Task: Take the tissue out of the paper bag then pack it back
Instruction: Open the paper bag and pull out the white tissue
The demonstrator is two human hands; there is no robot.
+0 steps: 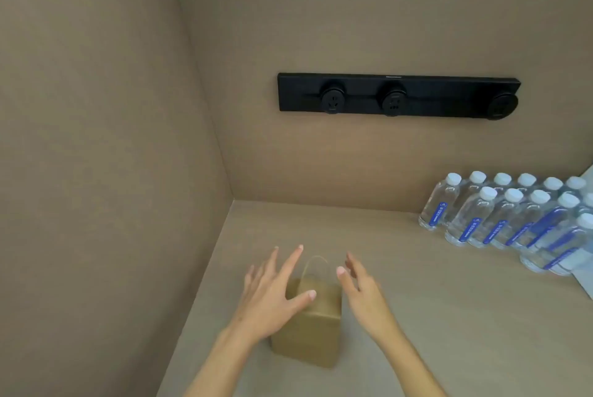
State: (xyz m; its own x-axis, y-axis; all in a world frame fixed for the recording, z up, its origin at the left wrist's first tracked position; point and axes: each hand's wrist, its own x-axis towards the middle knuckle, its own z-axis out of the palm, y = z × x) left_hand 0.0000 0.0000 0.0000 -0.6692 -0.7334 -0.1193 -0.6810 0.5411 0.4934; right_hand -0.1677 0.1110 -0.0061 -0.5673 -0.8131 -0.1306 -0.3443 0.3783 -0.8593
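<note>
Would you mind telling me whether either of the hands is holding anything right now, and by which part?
Nothing is held. The left hand and right hand are both open, fingers spread, on either side of the paper bag's top.

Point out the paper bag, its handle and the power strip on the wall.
paper bag [313,335]: head view, on its front face.
handle [316,257]: head view, top of the loop.
power strip [362,83]: head view, on the black bar between sockets.
</note>
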